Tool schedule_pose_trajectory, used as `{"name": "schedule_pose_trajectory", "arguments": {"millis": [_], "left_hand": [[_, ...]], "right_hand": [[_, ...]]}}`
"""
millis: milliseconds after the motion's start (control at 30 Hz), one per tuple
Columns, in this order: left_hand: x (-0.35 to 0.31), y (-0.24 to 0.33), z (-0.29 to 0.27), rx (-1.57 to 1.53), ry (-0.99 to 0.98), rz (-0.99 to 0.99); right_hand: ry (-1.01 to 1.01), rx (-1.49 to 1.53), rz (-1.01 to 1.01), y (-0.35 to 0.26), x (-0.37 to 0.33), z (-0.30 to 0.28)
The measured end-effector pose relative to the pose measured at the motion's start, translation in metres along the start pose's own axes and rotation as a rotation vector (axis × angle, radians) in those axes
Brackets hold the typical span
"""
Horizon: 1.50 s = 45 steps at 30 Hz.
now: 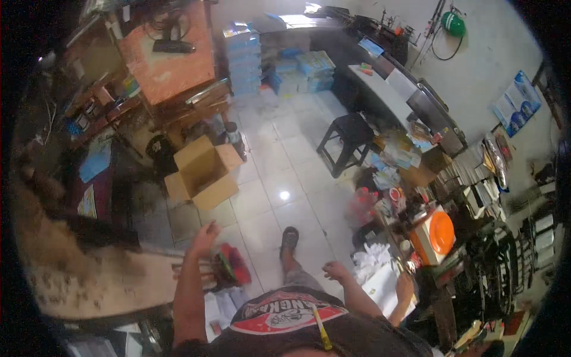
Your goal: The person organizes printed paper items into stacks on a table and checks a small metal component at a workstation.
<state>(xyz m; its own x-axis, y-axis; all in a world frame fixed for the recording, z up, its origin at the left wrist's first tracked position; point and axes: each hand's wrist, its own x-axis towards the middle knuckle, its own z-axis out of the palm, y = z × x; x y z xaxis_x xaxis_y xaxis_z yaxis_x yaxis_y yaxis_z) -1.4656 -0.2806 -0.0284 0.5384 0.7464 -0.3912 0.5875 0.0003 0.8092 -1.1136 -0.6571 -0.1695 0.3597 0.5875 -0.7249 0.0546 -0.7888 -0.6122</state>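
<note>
My left hand (205,237) is held out over the floor near an open cardboard box (215,191). It is empty, with fingers apart, and a red and green bundle (235,265) lies just beside it. My right hand (336,271) hangs in front of me with loosely bent fingers and nothing visible in it. White crumpled cloth or paper (372,262) is nearest to it. The box has its flaps spread and its inside is in shadow. One shod foot (289,237) is stepping forward on the tiles.
A black stool (350,140) stands ahead on the right. Blue-white stacks (244,62) rise at the back. An orange round lid (441,233) sits among clutter at right. Another forearm (404,290), whose owner is unclear, shows there. A long table (119,279) lies at left.
</note>
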Motion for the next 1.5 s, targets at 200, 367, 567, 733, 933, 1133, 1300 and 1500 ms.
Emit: {"name": "schedule_pose_trajectory", "arguments": {"millis": [200,367,567,733,933,1133,1300,1500], "left_hand": [[0.129,-0.011,-0.061,0.115,0.407,-0.222],[0.148,-0.139,0.003,0.523,0.117,-0.576],[0.194,-0.082,0.042,0.374,-0.278,-0.384],[0.352,-0.092,0.022,0.254,-0.002,-0.188],[0.406,0.119,-0.114,-0.384,0.821,-0.264],[0.365,0.11,-0.067,-0.173,0.853,-0.44],[0.235,-0.054,0.132,-0.212,0.918,-0.797],[0.145,-0.031,0.124,-0.553,0.699,-1.267]], "right_hand": [[-0.07,-0.026,0.147,-0.067,0.155,-0.076],[0.208,-0.226,0.012,-0.149,0.253,-0.182],[0.25,-0.137,-0.052,-0.31,0.342,-0.263],[0.146,-0.162,-0.152,-0.243,0.484,-0.329],[-0.405,-0.801,-0.374,-0.29,0.67,-0.39],[-0.363,-0.458,0.062,-0.454,0.719,-0.377],[-0.397,-0.225,0.029,-0.604,0.758,-0.299],[-0.79,-0.876,-0.688,-0.693,0.695,-0.164]]}}
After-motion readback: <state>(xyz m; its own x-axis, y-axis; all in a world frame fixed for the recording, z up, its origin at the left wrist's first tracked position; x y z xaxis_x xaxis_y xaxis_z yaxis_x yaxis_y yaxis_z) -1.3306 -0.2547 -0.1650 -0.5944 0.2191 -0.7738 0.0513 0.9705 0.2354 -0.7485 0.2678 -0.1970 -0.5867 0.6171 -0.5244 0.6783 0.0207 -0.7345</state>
